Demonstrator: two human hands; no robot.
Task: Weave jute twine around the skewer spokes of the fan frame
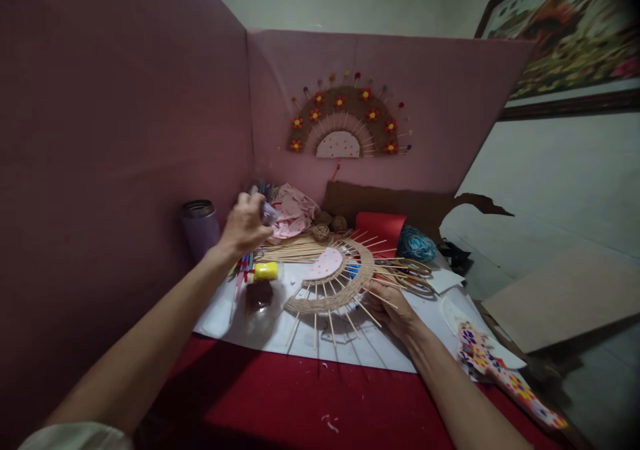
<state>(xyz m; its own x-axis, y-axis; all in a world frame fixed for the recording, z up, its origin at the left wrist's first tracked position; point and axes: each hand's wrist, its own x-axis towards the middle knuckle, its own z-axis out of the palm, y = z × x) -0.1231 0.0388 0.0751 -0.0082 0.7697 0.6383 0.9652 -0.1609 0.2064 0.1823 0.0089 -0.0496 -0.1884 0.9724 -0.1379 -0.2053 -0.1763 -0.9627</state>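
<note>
My right hand [387, 308] grips the edge of a half-round craft [345, 293] made of thin wooden sticks wound with brown twine. At its centre sits a pink half-disc [327, 263] with red dots. The craft is tilted, its sticks fanning outward above the white sheet. My left hand [243, 223] is raised at the back left, beside a crumpled pink dotted cloth [294, 213]. Its fingers are closed round a small purple, partly see-through thing [269, 214], too blurred to name.
A purple tumbler [200, 229] stands at the left. Wooden sticks [290, 250], twine balls [321, 231], red paper [380, 230], blue yarn [417, 243] and scissors [417, 278] lie behind. A yellow roll [266, 271] is nearer. A finished-looking flowered half-round [345, 103] hangs on the pink board.
</note>
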